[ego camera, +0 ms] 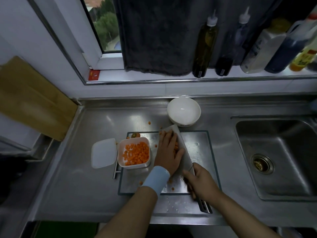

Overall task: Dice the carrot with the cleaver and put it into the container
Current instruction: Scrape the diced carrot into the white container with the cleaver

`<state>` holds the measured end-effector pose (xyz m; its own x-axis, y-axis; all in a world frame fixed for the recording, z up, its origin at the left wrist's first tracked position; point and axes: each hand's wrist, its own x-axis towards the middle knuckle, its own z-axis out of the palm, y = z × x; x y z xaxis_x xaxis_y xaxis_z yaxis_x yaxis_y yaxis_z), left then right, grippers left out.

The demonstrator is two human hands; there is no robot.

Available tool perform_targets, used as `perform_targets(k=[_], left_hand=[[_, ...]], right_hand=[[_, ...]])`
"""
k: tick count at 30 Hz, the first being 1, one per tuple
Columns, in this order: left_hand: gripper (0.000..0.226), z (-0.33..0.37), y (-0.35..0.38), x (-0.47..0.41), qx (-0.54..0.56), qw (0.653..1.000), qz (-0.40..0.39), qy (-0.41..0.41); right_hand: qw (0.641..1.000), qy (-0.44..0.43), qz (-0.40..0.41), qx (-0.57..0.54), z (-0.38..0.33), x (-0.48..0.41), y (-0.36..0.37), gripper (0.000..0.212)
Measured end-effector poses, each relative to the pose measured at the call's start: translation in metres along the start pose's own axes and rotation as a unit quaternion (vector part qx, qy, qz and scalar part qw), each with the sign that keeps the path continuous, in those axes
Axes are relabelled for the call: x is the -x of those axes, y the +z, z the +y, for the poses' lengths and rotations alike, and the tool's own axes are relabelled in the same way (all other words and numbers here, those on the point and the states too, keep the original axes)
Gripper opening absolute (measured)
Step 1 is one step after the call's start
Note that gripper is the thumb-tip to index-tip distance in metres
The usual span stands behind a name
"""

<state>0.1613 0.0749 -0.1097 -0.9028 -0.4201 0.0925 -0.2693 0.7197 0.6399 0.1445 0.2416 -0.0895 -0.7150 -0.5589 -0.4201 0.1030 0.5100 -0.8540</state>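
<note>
A square white container (134, 164) on the left part of the steel cutting board (200, 145) holds many orange carrot dice (136, 153). My left hand (169, 152) lies flat, fingers straight, pressing a small pile of dice (175, 148) against the flat of the cleaver (182, 148). My right hand (202, 181) grips the cleaver's dark handle, the blade tilted on its side. A few loose dice lie scattered on the board (172, 188) and the counter (149, 123). A carrot end (135, 135) sits at the board's far left corner.
The container's lid (103, 152) lies left of it on the steel counter. A white bowl (183, 111) stands behind the board. A sink (281, 157) is on the right. Bottles (205, 47) line the windowsill. A wooden board (32, 98) leans at the left.
</note>
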Motion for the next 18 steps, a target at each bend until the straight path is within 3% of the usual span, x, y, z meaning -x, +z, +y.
perform_targets(k=[10, 18], left_hand=[[0.062, -0.028, -0.069, -0.013, -0.019, 0.995, 0.097, 0.028], [0.040, -0.072, -0.083, 0.005, -0.013, 0.991, 0.129, 0.018]], right_hand=[[0.994, -0.095, 0.026, 0.049, -0.055, -0.019, 0.040, 0.006], [0.986, -0.103, 0.065, 0.112, -0.058, -0.039, 0.079, 0.020]])
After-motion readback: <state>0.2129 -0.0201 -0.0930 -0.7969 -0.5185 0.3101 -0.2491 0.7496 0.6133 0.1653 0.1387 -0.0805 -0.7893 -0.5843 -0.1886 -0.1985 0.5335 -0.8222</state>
